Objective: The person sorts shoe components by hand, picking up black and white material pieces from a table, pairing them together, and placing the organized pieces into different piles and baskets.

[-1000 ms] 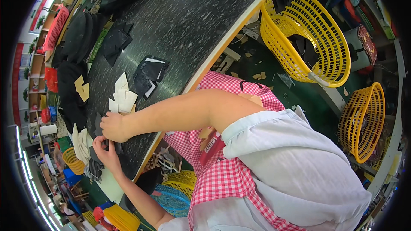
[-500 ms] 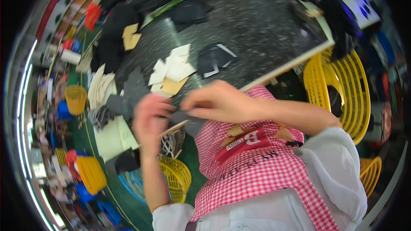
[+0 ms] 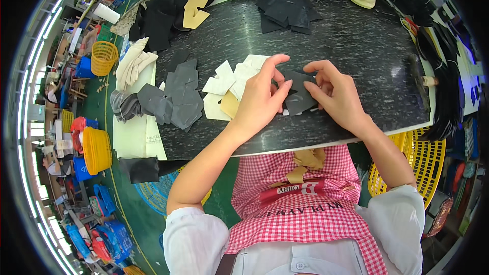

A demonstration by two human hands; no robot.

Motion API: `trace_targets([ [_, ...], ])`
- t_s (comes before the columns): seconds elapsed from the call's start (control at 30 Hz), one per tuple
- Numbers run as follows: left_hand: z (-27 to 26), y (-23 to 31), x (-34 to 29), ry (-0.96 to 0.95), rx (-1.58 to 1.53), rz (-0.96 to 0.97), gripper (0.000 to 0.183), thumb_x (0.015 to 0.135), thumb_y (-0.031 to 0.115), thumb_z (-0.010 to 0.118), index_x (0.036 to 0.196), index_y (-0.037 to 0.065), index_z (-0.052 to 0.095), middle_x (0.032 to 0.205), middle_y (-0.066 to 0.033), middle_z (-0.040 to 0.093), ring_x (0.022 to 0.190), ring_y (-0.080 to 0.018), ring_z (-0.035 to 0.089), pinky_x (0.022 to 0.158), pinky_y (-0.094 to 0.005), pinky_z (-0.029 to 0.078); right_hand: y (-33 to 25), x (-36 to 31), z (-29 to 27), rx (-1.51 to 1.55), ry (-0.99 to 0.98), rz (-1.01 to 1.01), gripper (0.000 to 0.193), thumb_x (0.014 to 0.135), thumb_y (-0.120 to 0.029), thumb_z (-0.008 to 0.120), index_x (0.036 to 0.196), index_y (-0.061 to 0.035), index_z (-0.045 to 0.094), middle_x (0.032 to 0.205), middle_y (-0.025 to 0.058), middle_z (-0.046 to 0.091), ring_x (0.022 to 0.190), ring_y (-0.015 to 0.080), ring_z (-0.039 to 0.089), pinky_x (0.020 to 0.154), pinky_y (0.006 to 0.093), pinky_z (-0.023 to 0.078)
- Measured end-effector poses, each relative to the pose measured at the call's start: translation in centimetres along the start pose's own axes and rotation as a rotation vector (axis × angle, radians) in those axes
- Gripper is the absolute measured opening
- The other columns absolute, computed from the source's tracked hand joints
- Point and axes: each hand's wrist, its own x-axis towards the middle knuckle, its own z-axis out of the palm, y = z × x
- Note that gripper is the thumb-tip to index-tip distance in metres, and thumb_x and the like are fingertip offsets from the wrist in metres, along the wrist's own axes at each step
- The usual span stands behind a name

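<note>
A small stack of dark grey cut fabric pieces lies near the front edge of the table, a little white showing beneath it. At its left side is my left hand, thumb and forefinger apart, with nothing visible between them. From the right, my right hand reaches the stack; its thumb tip is over the pieces, its forefinger is spread from the thumb and the other fingers curl under. Just left of my left hand are white cut pieces with a tan piece among them.
More grey pieces spread to the left, near cream folded fabric. A black stack and a tan notched piece lie farther back. Below the table's right front edge stands a yellow basket. Tan scraps rest on my apron.
The view has swung and straightened. My hands, blurred and together at the table's near edge beside a grey piece, have moved over the tabletop to the dark stack and come apart.
</note>
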Motion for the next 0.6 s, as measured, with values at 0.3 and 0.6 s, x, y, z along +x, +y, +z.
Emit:
trace_targets([
  [0.3,-1.0,2.1,-1.0,-0.035,-0.003,0.178,0.04,0.082,0.002,0.067,0.121,0.005,0.058,0.079,0.0022,0.057,0.064,-0.0031,0.053,0.058,-0.0185,0.043,-0.7,0.4,-3.0,0.471,-0.32,0.058,0.025,0.086,-0.006,0.065,0.108,-0.0028,0.055,0.074,-0.0007,0.055,0.063,0.0027,0.052,0.054,0.0197,0.043],
  [0.6,1.0,-0.1,-1.7,0.139,-0.033,0.095,0.038,0.081,-0.002,0.065,0.117,0.007,0.059,0.071,0.0017,0.056,0.057,-0.0031,0.052,0.052,-0.0187,0.043,0.0,0.4,-2.2,0.3,-0.109,0.082,0.043,0.081,-0.003,0.067,0.121,-0.0074,0.051,0.07,0.0,0.055,0.056,0.0044,0.053,0.052,0.0216,0.042],
])
